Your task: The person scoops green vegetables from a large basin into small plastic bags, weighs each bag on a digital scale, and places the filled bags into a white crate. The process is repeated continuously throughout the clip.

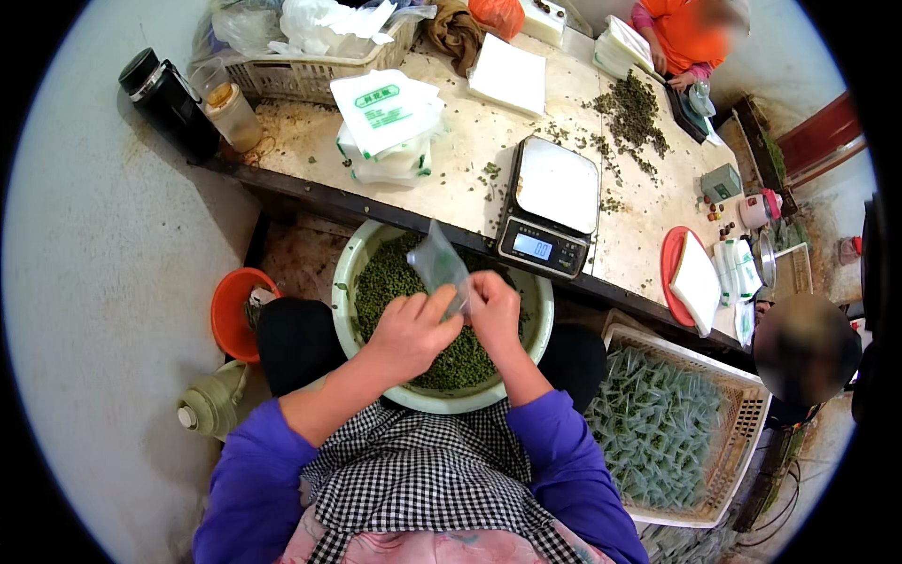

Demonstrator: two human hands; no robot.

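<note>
A clear plastic bag (438, 261) is held above a round pale basin (340, 299) filled with small green peppercorns (387, 278). My left hand (410, 331) grips the bag's lower left part. On the bag's right side, the fingers of my right hand (495, 304) pinch its edge. Whether the bag has anything in it cannot be told. The basin rests between my knees, below the table's edge. Beyond it on the table stands a digital scale (557, 185) with a bare metal plate and a lit display. Left of the scale lies a stack of printed plastic bags (386, 116).
At the right, a plastic crate (736, 486) holds many filled bags. An orange bucket (224, 310) and a green jug (211, 405) stand at the left. A black flask (169, 106) is by the wall. Another person (680, 35) sits at the table's far end, near heaped peppercorns (634, 113).
</note>
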